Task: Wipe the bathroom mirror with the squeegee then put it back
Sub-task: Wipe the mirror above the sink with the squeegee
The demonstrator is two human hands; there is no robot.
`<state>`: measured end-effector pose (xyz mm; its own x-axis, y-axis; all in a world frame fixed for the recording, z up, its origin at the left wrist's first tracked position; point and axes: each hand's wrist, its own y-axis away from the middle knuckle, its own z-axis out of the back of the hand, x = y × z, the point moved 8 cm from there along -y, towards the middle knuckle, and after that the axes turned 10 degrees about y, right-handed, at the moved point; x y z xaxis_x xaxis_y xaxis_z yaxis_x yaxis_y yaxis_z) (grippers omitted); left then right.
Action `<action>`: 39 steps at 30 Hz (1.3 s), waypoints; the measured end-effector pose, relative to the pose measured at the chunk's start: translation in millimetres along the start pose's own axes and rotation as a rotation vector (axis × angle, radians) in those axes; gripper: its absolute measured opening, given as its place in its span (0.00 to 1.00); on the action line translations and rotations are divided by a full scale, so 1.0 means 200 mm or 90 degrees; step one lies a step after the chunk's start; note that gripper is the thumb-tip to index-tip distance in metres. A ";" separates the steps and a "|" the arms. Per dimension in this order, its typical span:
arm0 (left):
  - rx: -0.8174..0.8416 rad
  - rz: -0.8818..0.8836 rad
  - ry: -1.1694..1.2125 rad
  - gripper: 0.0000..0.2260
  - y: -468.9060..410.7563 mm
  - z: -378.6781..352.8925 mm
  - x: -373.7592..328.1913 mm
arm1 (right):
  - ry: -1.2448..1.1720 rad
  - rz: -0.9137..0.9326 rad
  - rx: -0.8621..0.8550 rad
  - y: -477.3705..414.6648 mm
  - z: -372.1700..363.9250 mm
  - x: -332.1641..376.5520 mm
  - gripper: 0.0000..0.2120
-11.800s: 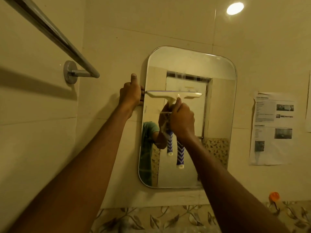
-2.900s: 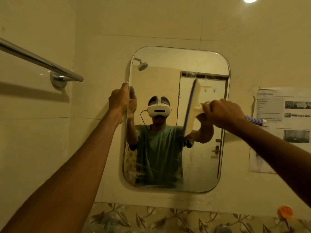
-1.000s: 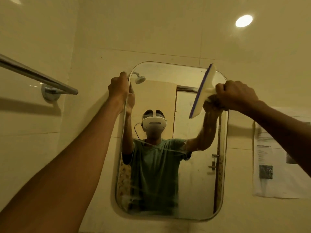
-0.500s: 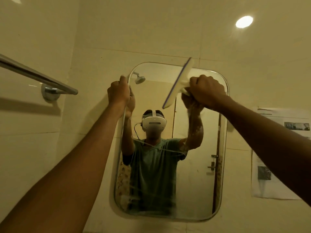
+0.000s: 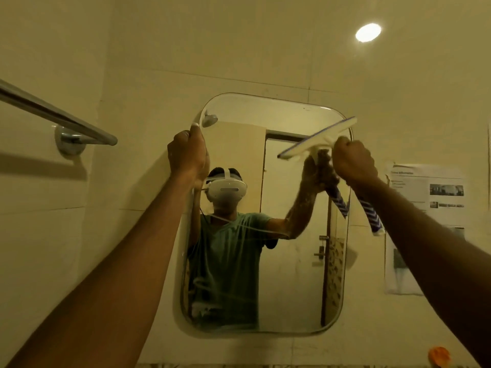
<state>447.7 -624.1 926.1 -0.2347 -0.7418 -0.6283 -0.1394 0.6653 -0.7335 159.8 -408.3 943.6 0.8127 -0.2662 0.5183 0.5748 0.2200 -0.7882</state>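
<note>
A rounded rectangular mirror [image 5: 289, 274] hangs on the tiled wall. My left hand [image 5: 187, 154] grips its upper left edge. My right hand [image 5: 353, 162] is shut on the white squeegee [image 5: 316, 140], whose blade lies tilted against the mirror's upper right part, left end lower. Its blue-and-white striped handle end [image 5: 373, 217] sticks out below my wrist. Thin water streaks cross the glass in the middle and lower left.
A chrome towel bar [image 5: 61, 119] juts from the left wall at hand height. A printed paper sheet [image 5: 425, 205] is stuck on the wall right of the mirror. An orange object [image 5: 438, 355] shows at the bottom right. A ceiling light [image 5: 368, 32] glows above.
My right hand has swung the squeegee from the mirror's top middle to the upper right, turning the blade from steep to nearly level. My left hand has stayed on the mirror's edge.
</note>
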 end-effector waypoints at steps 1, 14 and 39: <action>0.004 -0.007 0.000 0.20 0.00 0.00 0.00 | 0.009 0.007 -0.002 -0.03 0.02 0.06 0.20; 0.012 -0.001 0.016 0.23 0.02 0.01 0.07 | -0.111 -0.067 -0.003 0.11 -0.18 -0.02 0.17; 0.014 0.051 -0.018 0.23 0.12 0.08 0.10 | -0.143 -0.285 0.058 0.34 -0.18 -0.24 0.17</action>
<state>455.2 -624.3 891.5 -0.2166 -0.6881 -0.6926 -0.0999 0.7213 -0.6854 155.7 -413.4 853.2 0.4791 -0.1465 0.8655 0.8695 0.2142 -0.4451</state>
